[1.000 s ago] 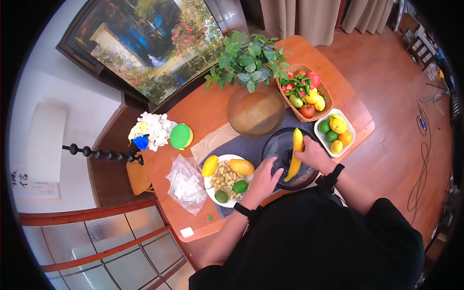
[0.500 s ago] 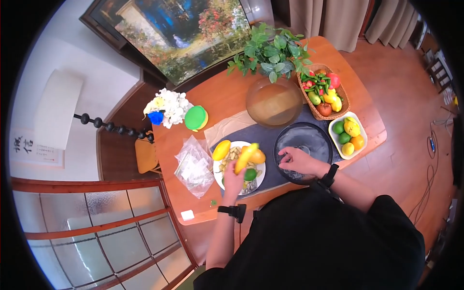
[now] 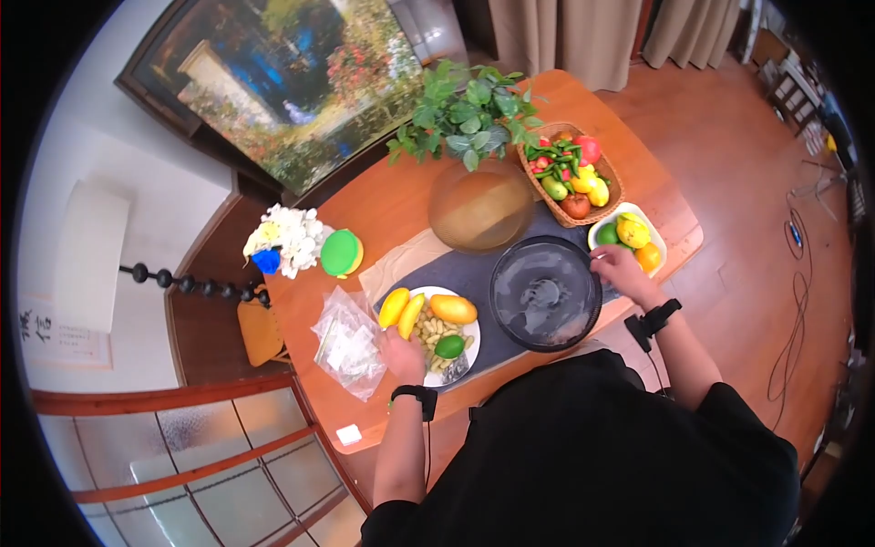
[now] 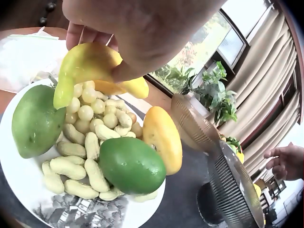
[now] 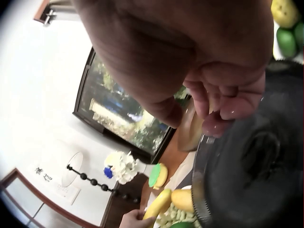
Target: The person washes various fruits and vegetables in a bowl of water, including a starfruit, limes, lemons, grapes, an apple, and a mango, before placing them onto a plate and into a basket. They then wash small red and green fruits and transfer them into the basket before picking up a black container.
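Note:
My left hand grips a yellow banana-like fruit at its near end, over the left part of a white plate. In the left wrist view, thumb and fingers pinch the yellow fruit above pale grapes and peanuts. Two green fruits and an orange-yellow mango lie on the plate. My right hand hovers at the right rim of a dark round bowl, its fingers loosely bent and holding nothing, as the right wrist view shows.
Behind the bowl stands an amber glass bowl. A wicker basket of produce and a white tray of fruit are at the right. Plastic bags, a green-lidded tub, white flowers and a leafy plant are also on the table.
The yellow fruit has gone from over the dark bowl to the plate in my left hand. My right hand let it go and moved right, to the bowl's rim.

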Action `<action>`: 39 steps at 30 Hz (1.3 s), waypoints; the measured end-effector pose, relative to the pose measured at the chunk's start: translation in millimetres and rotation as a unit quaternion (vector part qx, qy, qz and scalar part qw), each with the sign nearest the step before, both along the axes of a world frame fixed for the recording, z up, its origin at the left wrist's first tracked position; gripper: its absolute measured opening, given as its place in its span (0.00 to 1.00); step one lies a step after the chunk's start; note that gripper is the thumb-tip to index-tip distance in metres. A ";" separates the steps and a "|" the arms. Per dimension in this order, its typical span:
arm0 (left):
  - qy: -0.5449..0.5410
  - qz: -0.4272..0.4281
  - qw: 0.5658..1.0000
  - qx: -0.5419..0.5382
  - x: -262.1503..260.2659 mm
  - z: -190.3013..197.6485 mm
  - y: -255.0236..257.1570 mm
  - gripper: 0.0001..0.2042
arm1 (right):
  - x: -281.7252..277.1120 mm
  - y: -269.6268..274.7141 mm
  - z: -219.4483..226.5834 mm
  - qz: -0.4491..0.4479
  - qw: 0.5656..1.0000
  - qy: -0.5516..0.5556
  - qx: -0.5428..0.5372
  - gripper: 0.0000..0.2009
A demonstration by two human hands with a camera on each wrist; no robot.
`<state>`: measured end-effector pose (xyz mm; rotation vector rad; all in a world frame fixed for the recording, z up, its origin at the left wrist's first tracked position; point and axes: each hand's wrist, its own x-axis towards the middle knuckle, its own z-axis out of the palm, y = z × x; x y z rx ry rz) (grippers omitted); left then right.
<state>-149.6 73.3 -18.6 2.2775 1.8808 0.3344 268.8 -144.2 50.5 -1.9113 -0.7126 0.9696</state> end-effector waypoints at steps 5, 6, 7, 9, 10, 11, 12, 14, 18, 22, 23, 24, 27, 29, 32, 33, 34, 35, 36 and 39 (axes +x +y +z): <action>0.043 -0.016 0.999 -0.013 0.3 -9.2 5.4 0.20 | 94.7 -72.9 -54.0 -0.225 0.967 -0.123 -0.014 0.14; 0.043 -0.025 0.999 -0.012 0.6 -10.0 7.3 0.20 | 103.5 -87.6 -66.4 -0.233 0.965 -0.122 -0.014 0.14; 0.052 -0.025 0.998 -0.013 1.1 -12.5 9.8 0.20 | 113.1 -101.0 -81.7 -0.268 0.949 -0.164 -0.025 0.14; 0.061 -0.024 0.998 -0.012 2.0 -12.8 10.7 0.20 | 125.4 -121.9 -117.2 -0.334 0.921 -0.195 -0.037 0.14; 0.062 -0.028 0.998 -0.011 4.6 -9.3 10.4 0.20 | 128.2 -128.7 -127.9 -0.338 0.920 -0.194 -0.036 0.14; 0.059 -0.025 0.998 -0.013 5.6 -5.3 9.8 0.20 | 130.0 -135.8 -138.5 -0.386 0.910 -0.148 -0.042 0.14; 0.056 -0.022 0.998 -0.016 7.6 -0.9 9.0 0.20 | 132.3 -142.6 -149.9 -0.432 0.895 -0.101 -0.047 0.14; 0.062 -0.016 0.998 -0.020 9.5 6.1 7.7 0.20 | 144.2 -159.9 -191.6 -0.448 0.887 -0.081 -0.077 0.15; 0.060 0.012 0.998 -0.006 2.9 4.0 8.2 0.21 | 121.9 -141.4 -149.8 -0.461 0.878 0.102 -0.079 0.17; 0.049 0.036 0.998 -0.004 -3.7 10.4 1.1 0.21 | 130.4 -132.9 -155.7 -0.391 0.908 0.122 -0.088 0.18; 0.034 0.036 0.999 -0.009 -5.8 14.1 -1.9 0.21 | 133.3 -128.7 -158.5 -0.396 0.906 0.125 -0.085 0.18; 0.019 0.037 0.999 -0.013 -7.2 19.0 -4.9 0.21 | 137.0 -125.3 -164.7 -0.401 0.904 0.128 -0.082 0.18; 0.007 0.068 0.998 -0.007 -13.1 25.3 -16.5 0.21 | 150.7 -120.8 -200.6 -0.471 0.868 0.155 -0.017 0.18; -0.007 0.081 0.997 0.004 -21.7 22.9 -22.4 0.22 | 157.6 -118.6 -208.2 -0.460 0.874 0.152 -0.031 0.18; -0.031 0.111 0.993 0.016 -38.0 15.9 -32.1 0.22 | 159.5 -108.6 -191.0 -0.423 0.895 0.113 -0.087 0.18; -0.040 0.128 0.991 0.016 -37.8 19.2 -35.3 0.22 | 161.7 -108.0 -192.2 -0.396 0.906 0.077 -0.129 0.18; -0.039 0.130 0.991 0.016 -37.1 22.3 -38.0 0.22 | 162.4 -106.2 -194.1 -0.394 0.907 0.077 -0.129 0.18; -0.026 0.148 0.989 0.006 -37.9 26.1 -42.2 0.23 | 161.4 -105.5 -196.6 -0.401 0.906 0.075 -0.108 0.18; -0.013 0.166 0.986 -0.003 -38.3 28.7 -45.3 0.23 | 161.4 -107.5 -200.6 -0.409 0.906 0.073 -0.088 0.19; -0.016 0.167 0.986 -0.015 -45.8 30.5 -47.8 0.24 | 158.1 -118.3 -209.7 -0.378 0.922 -0.014 -0.077 0.18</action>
